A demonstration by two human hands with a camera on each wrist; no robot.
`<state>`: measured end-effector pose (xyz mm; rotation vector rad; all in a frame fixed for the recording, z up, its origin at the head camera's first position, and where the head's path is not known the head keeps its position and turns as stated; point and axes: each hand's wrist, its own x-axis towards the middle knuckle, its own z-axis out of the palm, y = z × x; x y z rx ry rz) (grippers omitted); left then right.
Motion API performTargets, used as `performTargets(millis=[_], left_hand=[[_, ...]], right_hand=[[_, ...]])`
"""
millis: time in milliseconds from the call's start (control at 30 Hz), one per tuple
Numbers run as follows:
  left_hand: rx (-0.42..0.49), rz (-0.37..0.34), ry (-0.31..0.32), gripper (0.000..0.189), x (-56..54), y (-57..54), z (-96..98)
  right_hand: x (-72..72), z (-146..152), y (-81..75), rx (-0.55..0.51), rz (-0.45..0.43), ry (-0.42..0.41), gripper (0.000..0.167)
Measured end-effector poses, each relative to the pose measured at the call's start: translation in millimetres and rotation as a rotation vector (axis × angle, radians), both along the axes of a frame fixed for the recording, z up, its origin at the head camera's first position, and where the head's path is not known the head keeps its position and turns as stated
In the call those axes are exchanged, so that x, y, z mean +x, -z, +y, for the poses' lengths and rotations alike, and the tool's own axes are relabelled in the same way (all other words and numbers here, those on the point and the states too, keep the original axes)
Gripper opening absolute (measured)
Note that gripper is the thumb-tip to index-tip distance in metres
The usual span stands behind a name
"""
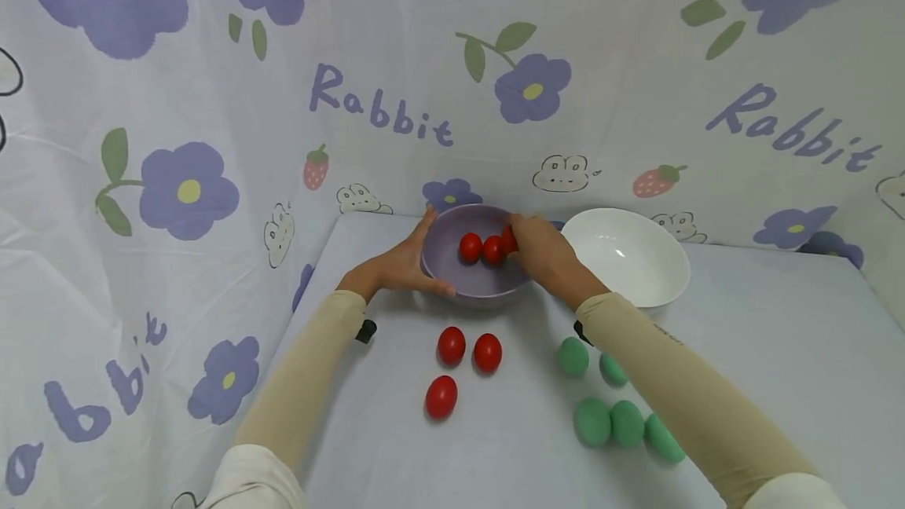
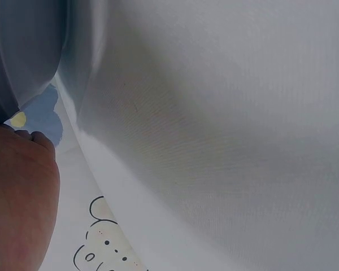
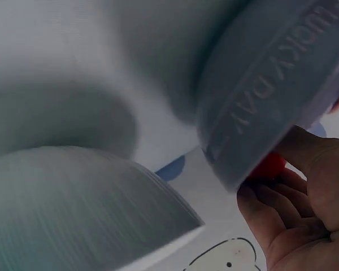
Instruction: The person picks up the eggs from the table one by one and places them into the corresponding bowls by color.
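The left hand (image 1: 401,265) cups the purple bowl (image 1: 481,283) while the right hand (image 1: 543,250), partly hiding it, seems to pinch a red egg (image 1: 508,240) inside, a placing step that calls for gentle release.

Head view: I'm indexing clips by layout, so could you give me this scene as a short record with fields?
left hand: holds the near-left side of the purple bowl
left hand location
purple bowl: on the table
right hand: pinches a red egg at the bowl's right side
eggs resting in bowl: two red
loose red eggs: three, nearer the camera than the bowl
green eggs: five visible, beside the right sleeve
white bowl: right of the purple one
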<state>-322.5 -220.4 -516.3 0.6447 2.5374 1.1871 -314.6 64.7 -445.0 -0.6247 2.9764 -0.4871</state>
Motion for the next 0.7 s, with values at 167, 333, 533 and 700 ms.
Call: performTargets(millis=[167, 333, 533, 700], left_hand=[[-0.004, -0.001, -0.006, 0.154, -0.7, 1.3, -0.6], [-0.010, 0.012, -0.008, 0.154, -2.6, -1.1, -1.6], [-0.008, 0.007, -0.002, 0.155, -3.2, 1.6, -2.4], [-0.003, 0.012, 0.015, 0.155, -3.3, 2.4, -2.0]], right_hand=[[-2.0, -2.6, 11.4, 0.046, 0.004, -0.001, 0.038], [-4.1, -7.2, 14.1, 0.126, 0.048, -0.021, 0.038], [-4.3, -11.8, 23.9, 0.130, 0.051, -0.039, 0.038], [-5.0, -13.1, 28.2, 0.108, 0.037, -0.037, 0.044]])
